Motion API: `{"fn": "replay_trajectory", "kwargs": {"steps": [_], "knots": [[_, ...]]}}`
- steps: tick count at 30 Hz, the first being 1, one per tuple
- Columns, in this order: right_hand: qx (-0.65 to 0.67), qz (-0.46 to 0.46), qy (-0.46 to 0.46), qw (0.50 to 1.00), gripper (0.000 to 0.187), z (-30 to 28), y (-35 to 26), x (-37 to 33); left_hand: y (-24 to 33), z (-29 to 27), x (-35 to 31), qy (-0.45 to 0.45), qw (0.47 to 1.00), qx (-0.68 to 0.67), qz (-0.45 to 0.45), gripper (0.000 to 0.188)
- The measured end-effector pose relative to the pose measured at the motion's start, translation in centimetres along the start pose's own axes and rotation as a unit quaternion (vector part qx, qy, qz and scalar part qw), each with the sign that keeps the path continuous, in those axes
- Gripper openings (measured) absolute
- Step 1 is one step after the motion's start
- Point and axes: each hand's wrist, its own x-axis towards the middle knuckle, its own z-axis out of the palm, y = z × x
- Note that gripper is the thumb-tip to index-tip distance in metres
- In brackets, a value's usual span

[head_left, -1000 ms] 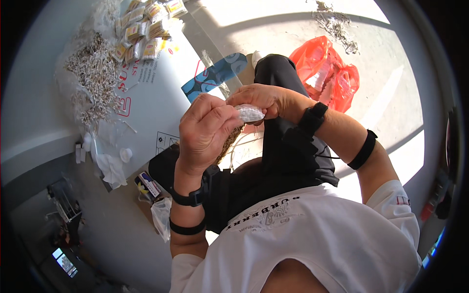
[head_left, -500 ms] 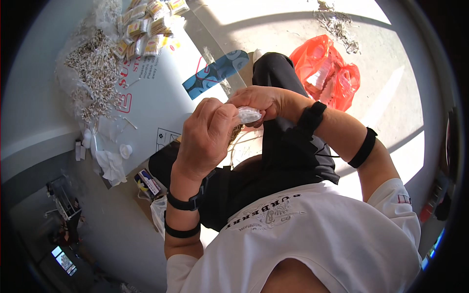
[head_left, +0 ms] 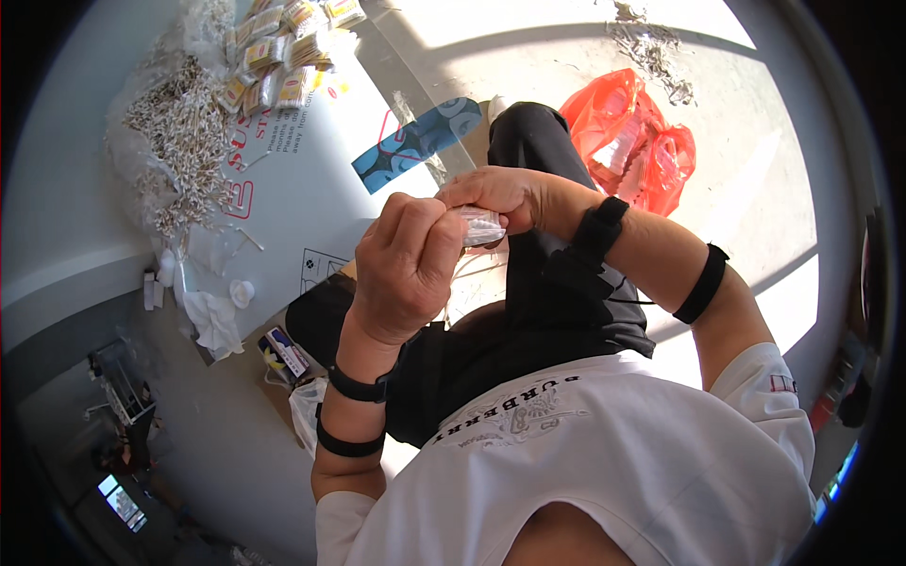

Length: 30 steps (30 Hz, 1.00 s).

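Grip: left hand [head_left: 401, 266] and right hand [head_left: 495, 191], fingers closed on clear packet [head_left: 483, 227] | just off right edge of tabletop [head_left: 302, 208] | risk: loosened pinch could spill contents (probably swabs)

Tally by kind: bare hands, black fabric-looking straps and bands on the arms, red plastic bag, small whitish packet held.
Bare hands: 2
Black wrist straps: 2
Black forearm bands: 2
Red plastic bag: 1
Small whitish packet: 1
Total: 8
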Motion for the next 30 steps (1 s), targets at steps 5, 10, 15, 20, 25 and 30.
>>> {"fn": "replay_trajectory", "kwargs": {"steps": [5, 10, 15, 20, 25, 30], "knots": [[-0.009, 0.007, -0.001, 1.0, 0.023, -0.7, 0.2, 0.4, -0.1, 0.0, -0.4, -0.059, 0.998, -0.017, -0.028, 0.011], [0.014, 0.0, -0.057, 0.998, 0.023, -1.9, 1.0, 0.5, -0.2, -0.1, 0.6, -0.038, 0.989, -0.139, -0.036, 0.022], [0.045, 0.017, -0.058, 0.997, 0.024, -1.1, 0.5, 0.1, -0.4, 0.5, 0.7, 0.006, 0.986, -0.164, -0.042, 0.023], [0.067, 0.027, -0.075, 0.995, 0.025, -1.9, 1.1, 0.0, 0.0, 0.9, 1.2, -0.024, 0.993, -0.11, -0.019, 0.017], [-0.007, -0.014, -0.112, 0.994, 0.032, -2.8, 0.7, 0.5, -0.5, 1.1, 1.4, -0.024, 0.994, -0.1, -0.038, 0.016], [-0.234, -0.31, 0.149, 0.909, 0.04, -1.3, -2.3, -1.2, -3.8, 1.4, 0.2, -0.045, 0.989, -0.095, -0.107, 0.016]]}}
